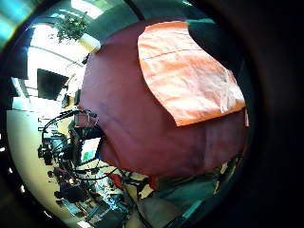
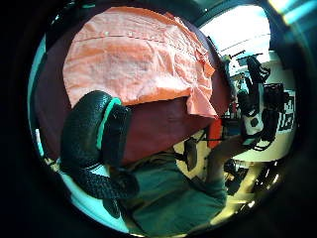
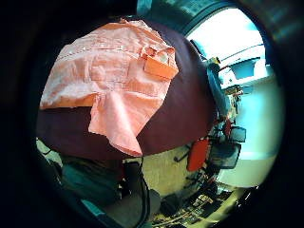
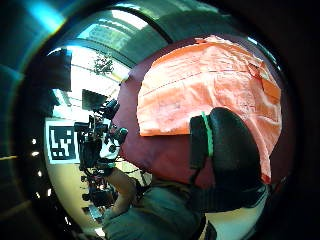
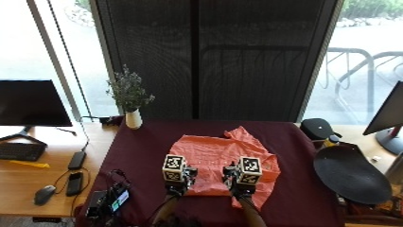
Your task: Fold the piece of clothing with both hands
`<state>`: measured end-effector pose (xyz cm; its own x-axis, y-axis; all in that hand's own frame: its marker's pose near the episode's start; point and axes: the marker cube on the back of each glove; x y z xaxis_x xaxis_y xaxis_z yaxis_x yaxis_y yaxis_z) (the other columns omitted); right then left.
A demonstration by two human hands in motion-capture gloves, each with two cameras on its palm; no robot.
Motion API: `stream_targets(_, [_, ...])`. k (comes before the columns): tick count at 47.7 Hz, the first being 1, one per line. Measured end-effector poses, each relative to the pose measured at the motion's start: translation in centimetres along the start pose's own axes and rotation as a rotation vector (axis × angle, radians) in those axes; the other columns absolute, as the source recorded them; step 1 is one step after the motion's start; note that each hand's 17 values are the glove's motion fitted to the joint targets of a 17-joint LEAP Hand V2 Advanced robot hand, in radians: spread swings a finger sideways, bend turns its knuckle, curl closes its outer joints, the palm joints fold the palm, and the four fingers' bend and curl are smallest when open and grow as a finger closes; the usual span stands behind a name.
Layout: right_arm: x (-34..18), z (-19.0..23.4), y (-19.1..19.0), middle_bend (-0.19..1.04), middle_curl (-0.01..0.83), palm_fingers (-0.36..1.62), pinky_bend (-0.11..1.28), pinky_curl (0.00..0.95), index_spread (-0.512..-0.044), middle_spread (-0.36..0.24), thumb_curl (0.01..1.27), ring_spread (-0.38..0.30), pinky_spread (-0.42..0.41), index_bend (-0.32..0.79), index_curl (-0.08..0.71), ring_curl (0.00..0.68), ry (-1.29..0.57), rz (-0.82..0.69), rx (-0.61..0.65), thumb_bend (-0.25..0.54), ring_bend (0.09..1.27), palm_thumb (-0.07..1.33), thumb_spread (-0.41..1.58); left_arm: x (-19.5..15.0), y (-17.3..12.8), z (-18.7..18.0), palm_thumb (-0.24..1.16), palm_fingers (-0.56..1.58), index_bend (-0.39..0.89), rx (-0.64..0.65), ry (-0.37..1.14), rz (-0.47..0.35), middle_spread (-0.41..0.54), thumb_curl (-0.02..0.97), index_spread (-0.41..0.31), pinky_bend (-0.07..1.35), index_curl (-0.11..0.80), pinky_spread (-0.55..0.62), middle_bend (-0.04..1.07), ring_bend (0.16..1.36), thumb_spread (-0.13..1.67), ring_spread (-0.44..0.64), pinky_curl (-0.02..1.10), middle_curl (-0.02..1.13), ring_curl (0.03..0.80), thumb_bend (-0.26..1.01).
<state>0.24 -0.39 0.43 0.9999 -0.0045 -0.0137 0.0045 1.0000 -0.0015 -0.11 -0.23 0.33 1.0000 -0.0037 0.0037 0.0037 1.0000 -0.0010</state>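
Observation:
An orange shirt (image 5: 217, 158) lies spread on the dark red tablecloth (image 5: 144, 142), collar toward the far side. One sleeve (image 5: 255, 198) reaches toward the front edge. My left hand (image 5: 179, 184) and right hand (image 5: 243, 187) hover side by side over the shirt's near hem and hold nothing. The palm views show the shirt (image 2: 133, 54) (image 4: 200, 90) a little way below both palms. The left thumb (image 2: 91, 134) and right thumb (image 4: 225, 155) hang relaxed, clear of the cloth. The shirt's collar label (image 3: 159, 64) shows in the right little finger side view.
A white vase with a plant (image 5: 131, 101) stands at the table's far left corner. A small device with a screen (image 5: 110, 201) sits at the front left corner. A black round dish (image 5: 349, 175) lies to the right. A desk with monitor (image 5: 31, 101) and mouse (image 5: 43, 194) is left.

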Motion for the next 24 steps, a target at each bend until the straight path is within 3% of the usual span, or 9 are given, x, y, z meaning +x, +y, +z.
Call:
stream_targets(4, [-0.1,0.1,-0.2,0.13,0.044,0.25,0.55,0.170,-0.224,0.030,0.12,0.104,0.185,0.21,0.109,0.059,0.008,-0.002,-0.004,0.371,0.21,0.52,0.64,0.0,-0.4,0.5,0.22,0.55,0.16,0.002,0.012,0.012,-0.011,0.056,-0.081,0.33,0.089,0.17,0.26,0.46,0.66,0.08,0.10,0.14,0.153,0.14])
stream_targets(9, [-0.6,-0.1,0.0,0.14,0.074,0.22,0.58,0.221,-0.282,0.037,0.16,0.137,0.233,0.20,0.166,0.094,0.013,-0.004,-0.013,0.401,0.22,0.56,0.90,-0.1,-0.9,1.7,0.24,0.52,0.16,-0.006,0.033,0.032,-0.014,0.088,-0.103,0.34,0.138,0.23,0.25,0.48,0.90,0.11,0.14,0.20,0.205,0.14])
stream_targets(24, [-1.2,0.1,0.3,0.15,0.139,0.18,0.60,0.281,-0.335,0.049,0.24,0.174,0.278,0.19,0.269,0.155,-0.009,-0.035,0.009,0.376,0.24,0.59,1.23,-0.2,0.1,1.3,0.27,0.49,0.15,-0.024,0.049,0.018,-0.017,0.160,-0.115,0.35,0.228,0.29,0.23,0.48,1.19,0.14,0.20,0.29,0.254,0.10])
